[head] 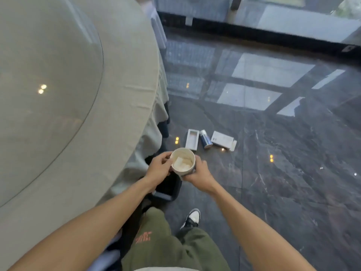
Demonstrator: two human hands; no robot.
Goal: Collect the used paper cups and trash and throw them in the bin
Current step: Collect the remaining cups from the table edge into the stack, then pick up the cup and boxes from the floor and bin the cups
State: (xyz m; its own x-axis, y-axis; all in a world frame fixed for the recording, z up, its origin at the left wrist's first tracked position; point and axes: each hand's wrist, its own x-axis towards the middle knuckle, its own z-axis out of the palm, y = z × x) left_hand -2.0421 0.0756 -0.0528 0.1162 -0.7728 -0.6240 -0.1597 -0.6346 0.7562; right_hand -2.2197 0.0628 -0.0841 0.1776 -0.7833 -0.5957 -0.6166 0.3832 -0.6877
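White paper cup (182,162) w/ crumpled tissue inside, left grip (159,169) & right grip (199,173) both clasping it

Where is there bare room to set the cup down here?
The round table is bare right up to its edge, left of the cup. The dark floor right of the boxes is open. It is crowded around the bin.
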